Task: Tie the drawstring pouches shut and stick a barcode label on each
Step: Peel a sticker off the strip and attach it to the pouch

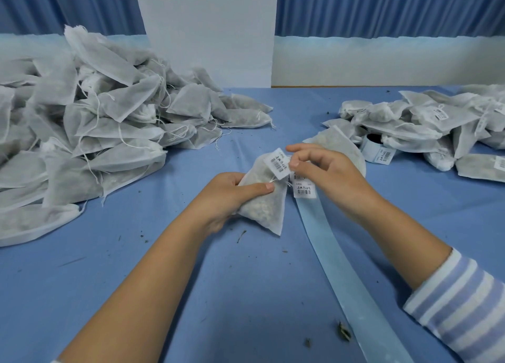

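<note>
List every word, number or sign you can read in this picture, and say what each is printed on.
Pouch label: barcode and characters, too blurred to read.
Strip label: barcode and characters, too blurred.
Label roll: barcodes, too small.
Pile labels at right: barcodes, too small.
Nothing can be quoted.

A single head-worn wide-angle view looks forward and down, close over the blue desk (246,294) toward the curtained wall (382,7).
</note>
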A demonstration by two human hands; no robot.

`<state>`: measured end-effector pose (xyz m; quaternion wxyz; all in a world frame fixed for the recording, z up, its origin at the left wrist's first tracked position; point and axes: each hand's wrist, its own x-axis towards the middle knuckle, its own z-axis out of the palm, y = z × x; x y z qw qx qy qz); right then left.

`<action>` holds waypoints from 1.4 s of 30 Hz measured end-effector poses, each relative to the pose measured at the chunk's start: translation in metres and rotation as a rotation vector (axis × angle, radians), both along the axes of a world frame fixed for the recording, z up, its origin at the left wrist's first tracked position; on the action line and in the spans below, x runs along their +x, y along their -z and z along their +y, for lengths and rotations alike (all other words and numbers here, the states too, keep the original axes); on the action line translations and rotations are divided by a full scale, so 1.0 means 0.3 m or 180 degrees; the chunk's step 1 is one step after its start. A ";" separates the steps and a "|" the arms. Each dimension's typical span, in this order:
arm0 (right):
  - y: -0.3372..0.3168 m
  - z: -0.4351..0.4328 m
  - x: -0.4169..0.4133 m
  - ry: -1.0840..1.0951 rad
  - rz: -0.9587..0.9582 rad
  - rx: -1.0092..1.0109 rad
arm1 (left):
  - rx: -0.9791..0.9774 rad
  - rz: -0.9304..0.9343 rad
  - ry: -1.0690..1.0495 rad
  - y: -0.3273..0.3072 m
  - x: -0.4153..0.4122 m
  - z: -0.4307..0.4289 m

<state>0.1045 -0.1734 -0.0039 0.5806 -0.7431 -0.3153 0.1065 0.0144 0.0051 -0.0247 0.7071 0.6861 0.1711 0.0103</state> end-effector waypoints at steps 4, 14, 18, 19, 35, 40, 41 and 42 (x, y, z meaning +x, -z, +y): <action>0.003 0.005 -0.010 -0.0208 -0.0002 -0.0372 | -0.0029 -0.0088 0.0109 -0.013 -0.006 -0.009; 0.017 0.008 0.004 0.0047 -0.0118 -0.0366 | -0.0067 -0.0076 0.0288 -0.016 -0.012 -0.008; 0.020 0.008 0.002 0.0136 -0.0148 -0.0337 | -0.0089 -0.0107 0.0308 -0.019 -0.013 -0.011; 0.020 0.007 0.003 0.0159 -0.0172 -0.0341 | -0.0089 -0.0125 0.0312 -0.019 -0.014 -0.012; 0.037 0.018 -0.010 0.0222 -0.0719 -0.0251 | 0.0360 -0.0115 -0.0306 0.003 0.007 -0.035; 0.033 0.018 0.001 0.0295 0.0018 0.0098 | -0.0027 -0.0230 -0.0398 0.007 0.015 -0.039; 0.033 0.020 0.003 0.0295 0.0318 0.0171 | -0.0119 -0.0268 -0.0398 0.006 0.015 -0.041; 0.031 0.022 0.004 0.0259 0.0608 0.0224 | -0.0181 -0.0310 -0.0388 0.007 0.016 -0.042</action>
